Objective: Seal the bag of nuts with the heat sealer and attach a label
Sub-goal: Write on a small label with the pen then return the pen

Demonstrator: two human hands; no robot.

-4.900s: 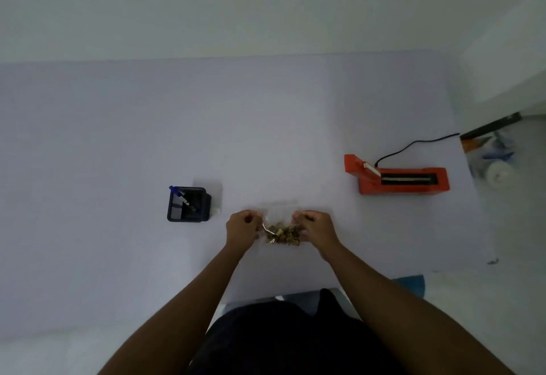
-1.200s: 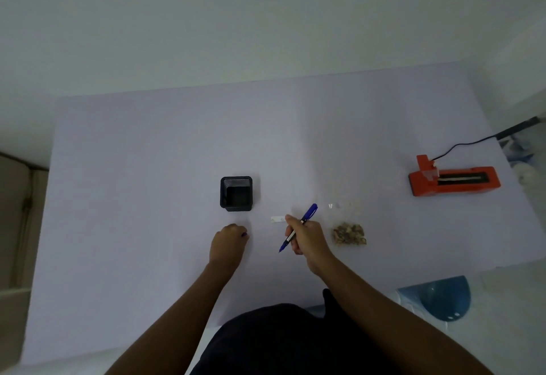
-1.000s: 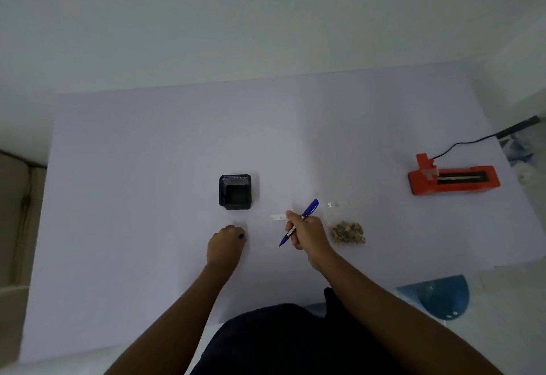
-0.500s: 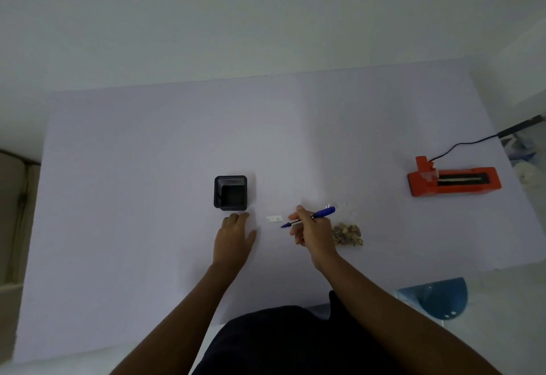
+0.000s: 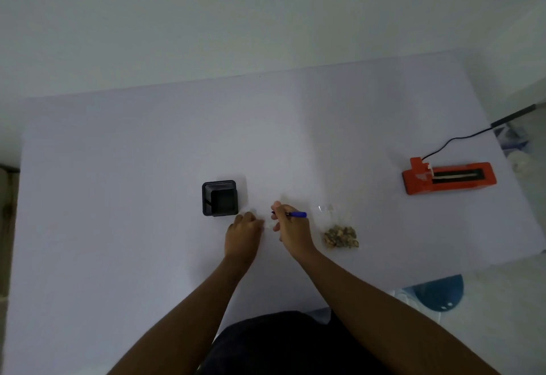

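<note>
A clear bag of nuts (image 5: 339,234) lies flat on the white table (image 5: 147,153), right of my hands. My right hand (image 5: 291,228) grips a blue pen (image 5: 295,214), which lies nearly level with its tip pointing left. My left hand (image 5: 243,231) rests on the table beside it, fingertips at a small white label (image 5: 268,224) that is mostly hidden between the two hands. The orange heat sealer (image 5: 449,178) sits at the far right with its black cord running off the table.
A black square pen holder (image 5: 220,197) stands just behind my left hand. A blue round object (image 5: 437,292) sits below the table's near right edge. Clutter lies past the right edge.
My left hand moved right onto the label. My right hand turned the pen from tip-down to nearly level and brought it over the label. Earlier both hands held the bag.
</note>
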